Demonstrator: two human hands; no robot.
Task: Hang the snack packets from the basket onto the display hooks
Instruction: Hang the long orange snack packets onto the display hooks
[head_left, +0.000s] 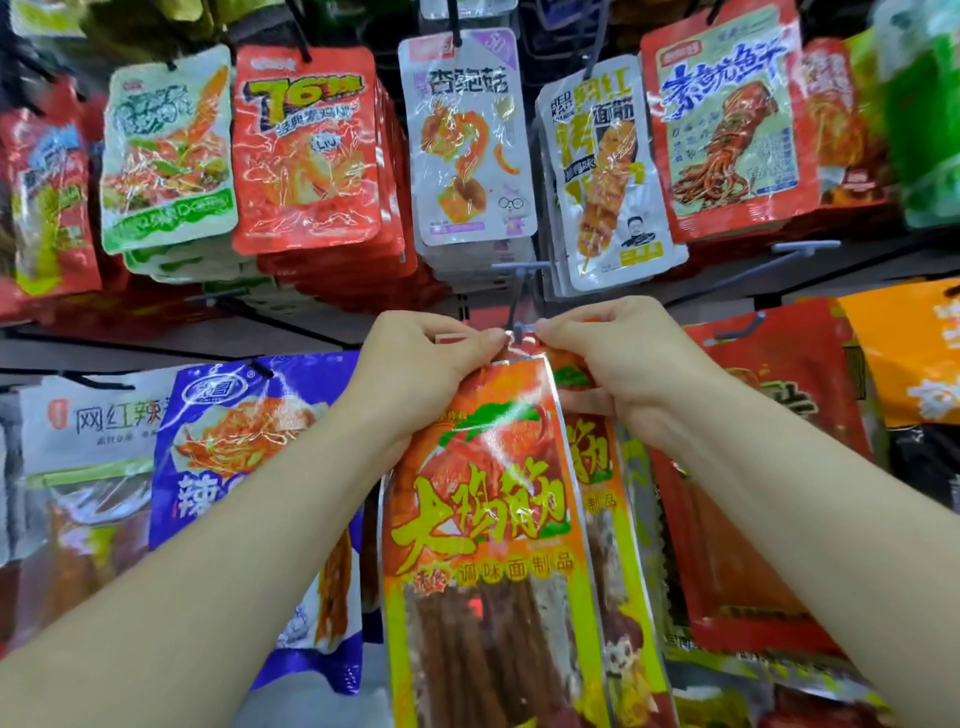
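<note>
Crowded snack wall (304, 150); left hand (415, 374), right hand (618, 358), fingers (488, 340) pinching the orange packet (483, 499) up top, at a hook (519, 296).

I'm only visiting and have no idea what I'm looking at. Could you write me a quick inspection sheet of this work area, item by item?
Surface: no table seen; a display wall fitted with hooks.
Job's things: orange packet held up with its top at the tip of a grey hook; a second packet of the same kind just behind it.
Clutter: nothing seen.
Hands: left hand and right hand each pinch the orange packet's top edge, one either side of the hook tip.
Cables: nothing seen.
Surroundings: crowded rows of hanging snack packets, such as a red packet above and a blue packet to the left.
</note>
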